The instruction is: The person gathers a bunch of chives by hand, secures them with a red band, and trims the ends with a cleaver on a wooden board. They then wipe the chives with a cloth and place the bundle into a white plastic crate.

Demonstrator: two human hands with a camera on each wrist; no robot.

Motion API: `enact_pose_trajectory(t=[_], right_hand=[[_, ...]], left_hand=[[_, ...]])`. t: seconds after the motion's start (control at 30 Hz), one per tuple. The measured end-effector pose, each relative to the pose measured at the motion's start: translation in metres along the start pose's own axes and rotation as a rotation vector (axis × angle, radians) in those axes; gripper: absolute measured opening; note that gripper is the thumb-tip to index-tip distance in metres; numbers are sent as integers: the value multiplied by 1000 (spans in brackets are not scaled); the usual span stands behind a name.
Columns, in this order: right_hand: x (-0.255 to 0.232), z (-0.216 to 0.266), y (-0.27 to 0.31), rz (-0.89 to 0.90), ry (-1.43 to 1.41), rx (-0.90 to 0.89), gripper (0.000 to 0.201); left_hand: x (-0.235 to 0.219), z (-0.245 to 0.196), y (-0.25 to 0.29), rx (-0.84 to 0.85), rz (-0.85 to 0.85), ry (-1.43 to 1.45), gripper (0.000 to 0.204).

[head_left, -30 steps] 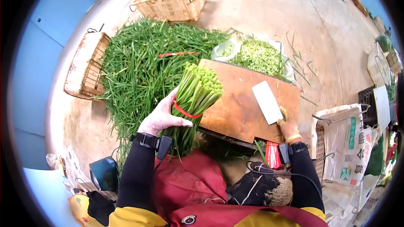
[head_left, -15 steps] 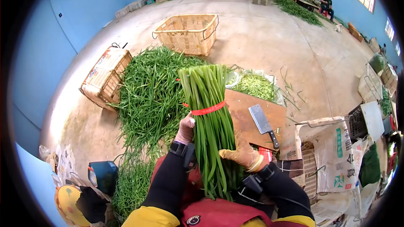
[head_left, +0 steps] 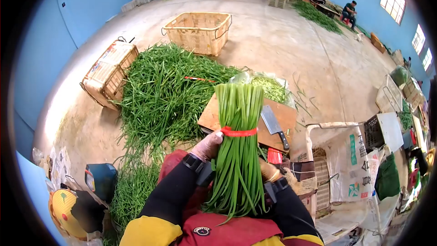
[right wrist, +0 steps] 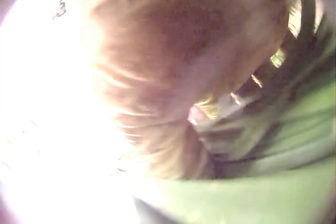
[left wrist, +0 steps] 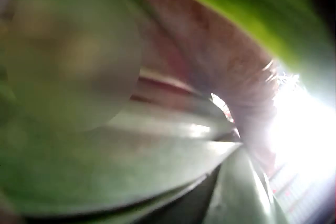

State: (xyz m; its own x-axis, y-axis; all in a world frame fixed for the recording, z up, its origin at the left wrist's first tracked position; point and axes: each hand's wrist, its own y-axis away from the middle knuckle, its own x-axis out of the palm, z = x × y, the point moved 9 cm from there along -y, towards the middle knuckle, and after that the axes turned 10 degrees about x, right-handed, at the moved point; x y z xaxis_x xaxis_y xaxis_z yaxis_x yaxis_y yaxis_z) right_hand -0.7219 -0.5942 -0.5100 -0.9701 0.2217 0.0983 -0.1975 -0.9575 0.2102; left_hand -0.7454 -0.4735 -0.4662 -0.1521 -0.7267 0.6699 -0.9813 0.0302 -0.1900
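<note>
A bunch of long flat greens like garlic chives stands upright in front of the person, pale cut ends up and leaf tips down. A red tie circles it below the cut ends. The left hand, gloved, grips its left side close to the tie, thumb by the tie and fingers behind the stalks. Lower down, the right hand, in a tan glove, holds the bunch's right side, its fingers largely hidden by leaves. The right wrist view shows that glove curved against the leaves. Leaves crowd the left wrist view.
Behind the bunch, a cleaver lies on a wooden board. A large heap of loose greens spreads left, beside pale trimmings in a bag. Crates stand beyond, and a lined basket is at right. Several people sit far back.
The right hand has let go of the cleaver, left lying on the board, and come to the bunch. The bunch has been raised upright before the body, its leaves now covering much of the right hand.
</note>
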Motion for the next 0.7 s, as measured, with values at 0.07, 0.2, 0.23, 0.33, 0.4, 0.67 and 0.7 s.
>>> enact_pose_trajectory(t=[0.07,0.2,0.23,0.33,0.4,0.67,0.7], right_hand=[[-13,9,9,-55,26,193,58],[-83,63,45,-443,-152,-208,45],[-86,81,57,-534,-144,-219,43],[-73,158,78,-715,57,-441,40],[-65,195,80,-727,142,-485,43],[-52,238,68,-698,365,-376,44],[-53,238,69,-696,364,-375,44]], left_hand=[[18,-29,-1,45,-73,-105,104],[55,-67,-6,111,-150,-269,95],[59,-67,-8,123,-147,-275,93],[60,-57,-13,65,-109,-308,91],[61,-51,-16,55,-95,-332,90],[63,-39,-18,-50,-49,-457,81],[67,-39,-16,-69,-47,-462,83]])
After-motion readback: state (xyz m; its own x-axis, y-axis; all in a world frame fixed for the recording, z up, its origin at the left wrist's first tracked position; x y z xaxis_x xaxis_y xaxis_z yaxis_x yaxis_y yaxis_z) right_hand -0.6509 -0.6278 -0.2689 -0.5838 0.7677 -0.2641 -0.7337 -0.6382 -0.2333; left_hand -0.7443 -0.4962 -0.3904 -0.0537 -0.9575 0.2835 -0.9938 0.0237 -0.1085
